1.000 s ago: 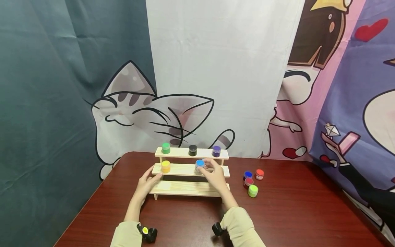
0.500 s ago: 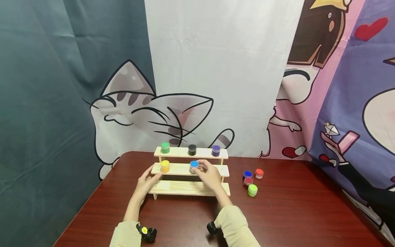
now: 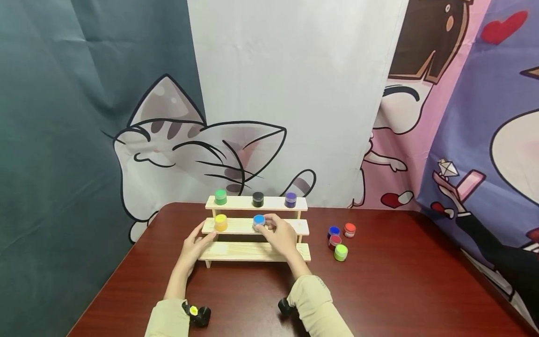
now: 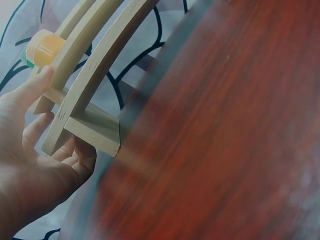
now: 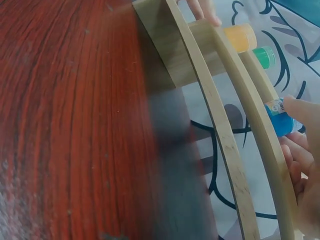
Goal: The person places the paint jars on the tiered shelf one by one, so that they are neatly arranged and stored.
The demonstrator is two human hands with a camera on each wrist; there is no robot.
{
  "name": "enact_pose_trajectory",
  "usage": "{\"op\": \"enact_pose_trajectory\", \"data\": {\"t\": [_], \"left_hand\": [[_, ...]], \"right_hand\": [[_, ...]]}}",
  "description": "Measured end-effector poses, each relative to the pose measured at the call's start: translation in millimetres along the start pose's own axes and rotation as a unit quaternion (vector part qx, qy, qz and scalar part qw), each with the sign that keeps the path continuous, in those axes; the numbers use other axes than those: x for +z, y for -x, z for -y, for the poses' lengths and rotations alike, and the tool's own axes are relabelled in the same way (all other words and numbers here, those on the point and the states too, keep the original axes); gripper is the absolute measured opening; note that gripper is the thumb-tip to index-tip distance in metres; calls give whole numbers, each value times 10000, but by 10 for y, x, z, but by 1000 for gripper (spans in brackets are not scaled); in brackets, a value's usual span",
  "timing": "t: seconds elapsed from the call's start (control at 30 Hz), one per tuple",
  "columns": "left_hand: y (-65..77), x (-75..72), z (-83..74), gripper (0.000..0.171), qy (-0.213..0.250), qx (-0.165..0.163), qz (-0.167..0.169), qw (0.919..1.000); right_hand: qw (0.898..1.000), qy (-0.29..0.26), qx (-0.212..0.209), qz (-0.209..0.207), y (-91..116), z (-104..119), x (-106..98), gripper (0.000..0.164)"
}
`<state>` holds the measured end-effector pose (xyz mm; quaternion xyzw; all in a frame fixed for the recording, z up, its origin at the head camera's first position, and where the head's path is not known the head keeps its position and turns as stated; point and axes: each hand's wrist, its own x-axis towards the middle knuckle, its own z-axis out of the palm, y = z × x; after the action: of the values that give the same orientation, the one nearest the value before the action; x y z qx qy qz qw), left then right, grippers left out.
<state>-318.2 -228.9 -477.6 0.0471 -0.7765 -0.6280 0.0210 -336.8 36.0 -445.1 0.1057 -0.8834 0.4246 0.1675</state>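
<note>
A three-tier wooden display rack (image 3: 252, 251) stands on the table. My right hand (image 3: 281, 236) pinches a small blue-lidded paint pot (image 3: 258, 221) between thumb and fingers at the middle of the middle shelf. The right wrist view shows that blue pot (image 5: 282, 124) at the shelf edge, its label by the thumb. My left hand (image 3: 193, 247) grips the rack's left end, thumb at the middle shelf by a yellow paint pot (image 4: 46, 48), other fingers curled by the lower shelf. Green (image 3: 221, 197), black and purple paint pots (image 3: 291, 200) line the top shelf.
Right of the rack, several paint pots stand grouped on the dark red table (image 3: 379, 290): dark blue (image 3: 334, 232), red (image 3: 350, 230), crimson (image 3: 334, 242) and lime green (image 3: 341, 252). A printed cloth backdrop (image 3: 294, 93) hangs behind the table.
My right hand has moved the blue paint pot leftward along the middle shelf, from right of centre to below the black pot. My left hand stays at the rack's left end.
</note>
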Motion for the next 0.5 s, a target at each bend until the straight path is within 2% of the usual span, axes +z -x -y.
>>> {"op": "enact_pose_trajectory", "data": {"t": [0.37, 0.5], "left_hand": [[5, 4, 3, 75, -23, -36, 11, 10000], [-3, 11, -1, 74, -7, -17, -25, 10000]], "right_hand": [[9999, -43, 111, 122, 4, 35, -20, 39], [9995, -155, 124, 249, -7, 23, -46, 45]]}}
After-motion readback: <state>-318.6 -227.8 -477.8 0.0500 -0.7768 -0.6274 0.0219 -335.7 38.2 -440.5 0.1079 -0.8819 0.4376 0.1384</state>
